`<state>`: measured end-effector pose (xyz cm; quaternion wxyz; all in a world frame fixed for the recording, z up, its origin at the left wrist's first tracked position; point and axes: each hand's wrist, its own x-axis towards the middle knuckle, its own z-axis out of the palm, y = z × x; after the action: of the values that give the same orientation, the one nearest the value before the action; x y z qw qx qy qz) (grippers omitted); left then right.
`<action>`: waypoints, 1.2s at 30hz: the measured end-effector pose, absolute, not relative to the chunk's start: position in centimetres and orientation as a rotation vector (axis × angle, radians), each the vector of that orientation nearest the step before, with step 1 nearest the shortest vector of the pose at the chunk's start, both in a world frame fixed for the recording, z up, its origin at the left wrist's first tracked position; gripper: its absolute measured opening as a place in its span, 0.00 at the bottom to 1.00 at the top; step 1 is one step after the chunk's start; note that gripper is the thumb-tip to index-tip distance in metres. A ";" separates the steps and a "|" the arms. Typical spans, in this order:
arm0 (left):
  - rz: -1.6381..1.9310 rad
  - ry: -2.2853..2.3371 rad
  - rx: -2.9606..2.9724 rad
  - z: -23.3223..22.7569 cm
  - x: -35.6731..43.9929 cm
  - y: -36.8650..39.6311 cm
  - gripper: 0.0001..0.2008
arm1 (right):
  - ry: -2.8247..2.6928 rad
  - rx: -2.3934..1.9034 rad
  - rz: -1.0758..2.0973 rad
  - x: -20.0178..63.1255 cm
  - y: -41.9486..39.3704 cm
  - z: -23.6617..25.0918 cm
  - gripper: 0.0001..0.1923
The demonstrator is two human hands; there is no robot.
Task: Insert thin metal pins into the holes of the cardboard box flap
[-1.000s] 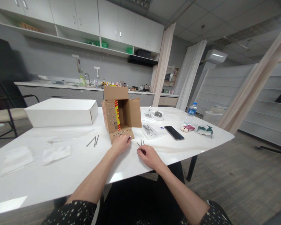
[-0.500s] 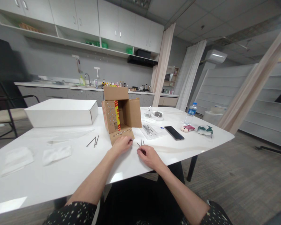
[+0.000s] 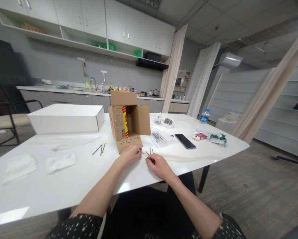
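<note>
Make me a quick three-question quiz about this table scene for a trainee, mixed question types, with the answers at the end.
1. Multiple choice: which is nearer the cardboard box?
A) the left hand
B) the right hand

2. True or false: from the person's viewpoint, the phone lies to the right of the cardboard box.

3. Fill in the blank: to the left of the left hand, ___ nails lie close together on the table.

Key: 1. A; 2. True; 3. three
</note>
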<state>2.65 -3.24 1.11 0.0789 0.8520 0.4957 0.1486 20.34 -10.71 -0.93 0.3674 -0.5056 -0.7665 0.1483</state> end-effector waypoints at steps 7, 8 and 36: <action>0.467 1.467 2.548 0.6 2.6 -2.9 0.15 | -1.974 -1.293 0.374 20.4 -10.7 -1.1 0.08; 0.477 1.463 2.548 0.5 2.6 -2.8 0.15 | -1.972 -1.292 0.374 20.4 -10.7 -1.1 0.08; 0.445 1.476 2.705 -0.5 3.8 -2.2 0.10 | -1.989 -1.303 0.359 20.5 -10.6 -1.2 0.08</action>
<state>3.77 -2.21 -0.51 0.0142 0.8688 0.4739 0.1429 20.47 -10.58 -1.21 0.3602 -0.5056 -0.7715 0.1393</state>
